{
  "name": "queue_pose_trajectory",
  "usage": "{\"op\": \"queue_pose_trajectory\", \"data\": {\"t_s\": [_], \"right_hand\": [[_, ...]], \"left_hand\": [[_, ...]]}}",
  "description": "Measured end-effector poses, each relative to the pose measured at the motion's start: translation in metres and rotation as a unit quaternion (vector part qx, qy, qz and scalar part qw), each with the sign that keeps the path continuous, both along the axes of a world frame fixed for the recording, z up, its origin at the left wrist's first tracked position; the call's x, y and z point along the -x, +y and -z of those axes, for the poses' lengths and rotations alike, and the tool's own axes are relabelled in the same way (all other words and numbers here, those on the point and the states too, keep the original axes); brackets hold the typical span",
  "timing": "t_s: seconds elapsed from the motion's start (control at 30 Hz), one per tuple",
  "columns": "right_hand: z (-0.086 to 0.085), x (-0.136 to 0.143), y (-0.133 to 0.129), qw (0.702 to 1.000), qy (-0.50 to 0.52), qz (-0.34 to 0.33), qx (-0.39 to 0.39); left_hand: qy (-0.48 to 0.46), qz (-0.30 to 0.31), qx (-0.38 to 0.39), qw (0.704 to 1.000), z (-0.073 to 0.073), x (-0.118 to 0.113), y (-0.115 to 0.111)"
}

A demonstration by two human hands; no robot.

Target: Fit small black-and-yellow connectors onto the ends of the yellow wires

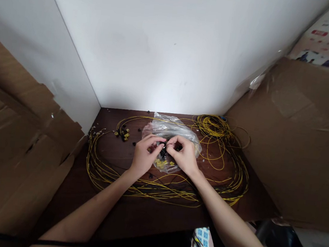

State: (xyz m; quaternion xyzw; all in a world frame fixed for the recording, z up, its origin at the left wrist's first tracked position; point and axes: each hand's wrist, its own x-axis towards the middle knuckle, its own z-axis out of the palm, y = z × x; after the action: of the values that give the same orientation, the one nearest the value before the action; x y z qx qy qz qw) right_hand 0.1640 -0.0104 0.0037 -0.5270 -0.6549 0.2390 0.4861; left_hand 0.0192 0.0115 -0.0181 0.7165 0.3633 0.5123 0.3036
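Above a clear plastic bag (pixel 172 129) on the dark table, my two hands meet with their fingertips almost touching. My left hand (pixel 147 153) is closed in a pinch on a small black piece, mostly covered by the thumb and forefinger. The fingers of my right hand (pixel 184 154) pinch the end of a thin wire, which is too small to see clearly. Just under the fingertips, small black parts (pixel 163 154) and yellow parts (pixel 160 164) lie on the bag. A large loop of yellow and black wires (pixel 165 197) runs around the bag and passes beneath my forearms.
At the back right sits a tangled coil of yellow wire (pixel 214 126). More small yellow and black pieces (pixel 124 134) are scattered left of the bag. Cardboard (pixel 295 146) stands along both sides, and a white panel (pixel 166 52) closes the back. A power strip (pixel 203 239) shows below the front edge.
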Motion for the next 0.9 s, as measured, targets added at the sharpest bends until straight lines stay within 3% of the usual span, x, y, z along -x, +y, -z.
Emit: {"op": "queue_pose_trajectory", "data": {"t_s": [0.4, 0.9], "right_hand": [[-0.001, 0.0002, -0.002, 0.998, -0.053, 0.018, -0.034], [-0.0017, -0.0013, -0.0012, 0.998, -0.051, -0.023, -0.017]], "left_hand": [[0.011, 0.005, -0.006, 1.0, -0.0008, -0.0003, -0.0016], [0.016, 0.003, 0.007, 1.0, 0.0043, -0.0002, 0.0008]]}}
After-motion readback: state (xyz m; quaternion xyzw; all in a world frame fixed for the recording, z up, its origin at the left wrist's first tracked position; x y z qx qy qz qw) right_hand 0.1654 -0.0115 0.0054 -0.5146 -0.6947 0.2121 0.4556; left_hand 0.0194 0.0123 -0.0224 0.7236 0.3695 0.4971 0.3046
